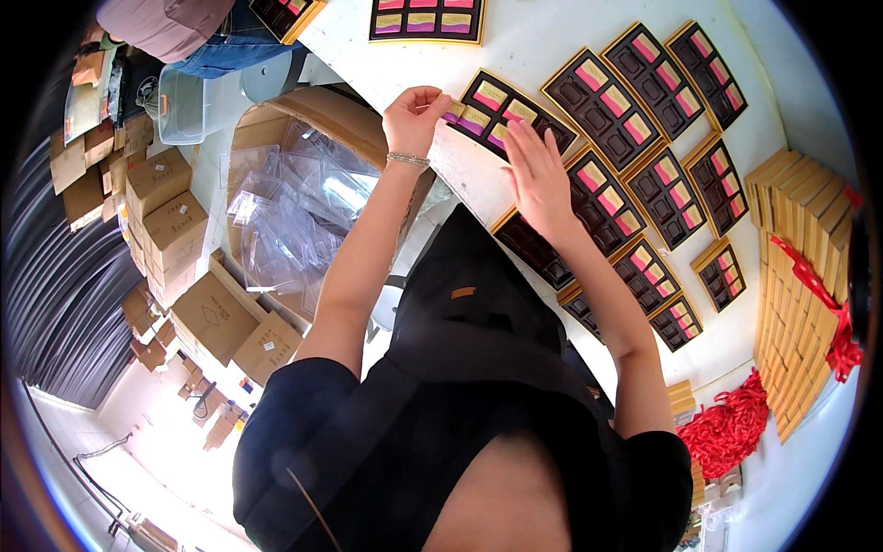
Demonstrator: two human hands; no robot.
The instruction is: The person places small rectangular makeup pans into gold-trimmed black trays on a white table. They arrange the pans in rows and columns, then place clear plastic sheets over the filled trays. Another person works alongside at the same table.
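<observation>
My left hand (414, 120), a chain bracelet at its wrist, is closed in a pinch at the left end of a gold-edged box with a dark compartment tray (550, 125). Between its thumb and fingers sits a small gold-and-purple wrapped piece (453, 109). Similar wrapped pieces (490, 94) lie in the tray's compartments beside it. My right hand (540, 179) rests over the near edge of the same box, fingers stretched out and thumb apart. Its fingertips reach a wrapped piece with a pink band (521, 111), partly covering the pieces there.
Several partly filled boxes (602, 106) spread across the white table (543, 37) to the right. Stacked gold-edged boxes (782, 304) and red ribbons (731, 428) stand at the far right. Left of the table, a carton (303, 101) holds clear plastic covers (294, 202). Another person (170, 28) is at the upper left.
</observation>
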